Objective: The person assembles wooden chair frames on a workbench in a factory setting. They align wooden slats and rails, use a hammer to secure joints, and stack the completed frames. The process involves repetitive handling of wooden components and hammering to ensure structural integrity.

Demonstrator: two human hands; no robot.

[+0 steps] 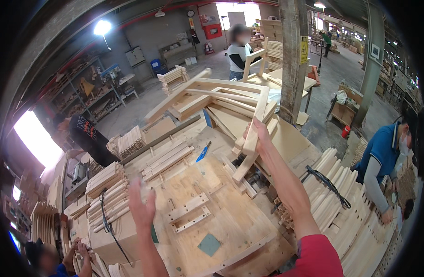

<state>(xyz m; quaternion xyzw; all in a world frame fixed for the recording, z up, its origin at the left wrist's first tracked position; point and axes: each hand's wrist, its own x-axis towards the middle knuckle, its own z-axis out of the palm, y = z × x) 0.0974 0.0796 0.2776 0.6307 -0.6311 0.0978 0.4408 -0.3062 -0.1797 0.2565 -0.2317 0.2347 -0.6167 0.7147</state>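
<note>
At the far side of the bench, my right hand (264,138) is closed around one leg of a pale wooden frame (262,101). Joined bars of the frame stretch left over other wooden pieces, and where some of them end cannot be told. My left hand (141,203) is raised above the left part of the plywood worktop (239,221), empty, fingers apart and slightly blurred. To its right, a small wooden jig (189,207) with dark holes lies on the worktop. Beyond that is a slim blue tool (203,152), and nearer me a green square (209,244).
Wooden strips (168,160) lie behind the worktop. Stacked slats (111,196) stand left, and more slats (336,184) right, with a black strap. A timber post (292,60) rises beyond the frame. Several people work around, one in a blue shirt (377,145) at right.
</note>
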